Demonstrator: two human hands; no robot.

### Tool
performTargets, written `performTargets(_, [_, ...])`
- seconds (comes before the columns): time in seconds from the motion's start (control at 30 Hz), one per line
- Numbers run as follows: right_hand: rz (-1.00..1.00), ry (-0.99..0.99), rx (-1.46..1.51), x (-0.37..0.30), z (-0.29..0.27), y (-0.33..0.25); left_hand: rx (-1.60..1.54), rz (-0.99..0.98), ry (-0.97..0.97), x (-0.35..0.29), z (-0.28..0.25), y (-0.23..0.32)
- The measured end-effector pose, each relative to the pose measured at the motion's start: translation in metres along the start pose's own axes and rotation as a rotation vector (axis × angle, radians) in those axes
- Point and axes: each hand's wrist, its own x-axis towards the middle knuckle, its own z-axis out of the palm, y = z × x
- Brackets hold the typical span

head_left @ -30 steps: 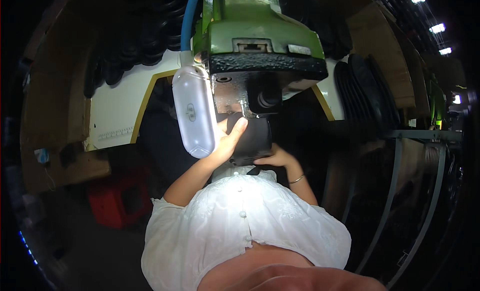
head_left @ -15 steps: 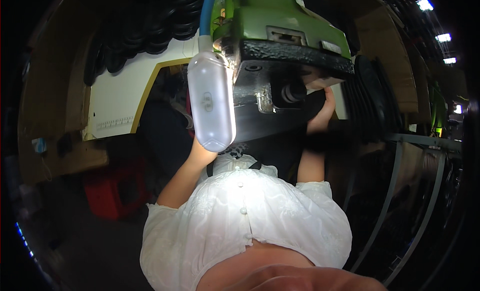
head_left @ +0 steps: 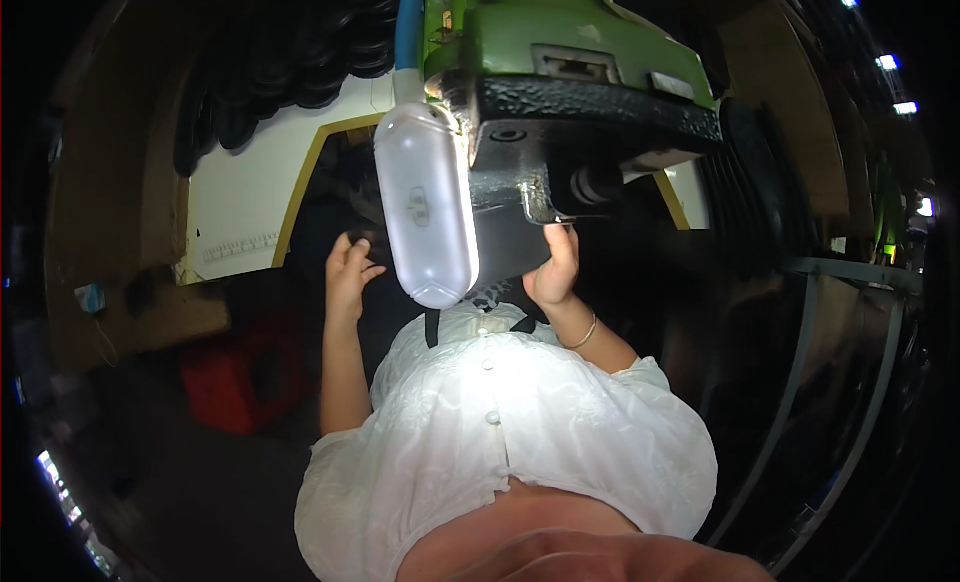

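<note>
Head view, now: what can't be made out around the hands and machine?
All in the head view:
Dark piece: left extent hidden behind the pale lamp.
Right hand: some fingers hidden, apparently by that piece.
Left hand: surroundings too dark to tell whether it holds anything.
Green machine: cut off by the upper edge.

Smooth dark-grey piece, flat-looking and plain, beneath the green machine head, partly hidden behind the pale oblong lamp, right edge at the right hand, full outline unclear

Lamp left of machine, stool farther left, rack right
</note>
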Motion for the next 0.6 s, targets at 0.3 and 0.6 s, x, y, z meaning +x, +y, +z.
performTargets(0.3, [0.048,-0.442,-0.71,0.037,0.012,-0.046,0.754,0.512,-0.413,-0.015,0.089,-0.068])
performTargets(0.6, [0.534,-0.839,-0.786,0.03,-0.071,-0.053,0.253,0.334,-0.367,-0.022,0.135,0.026])
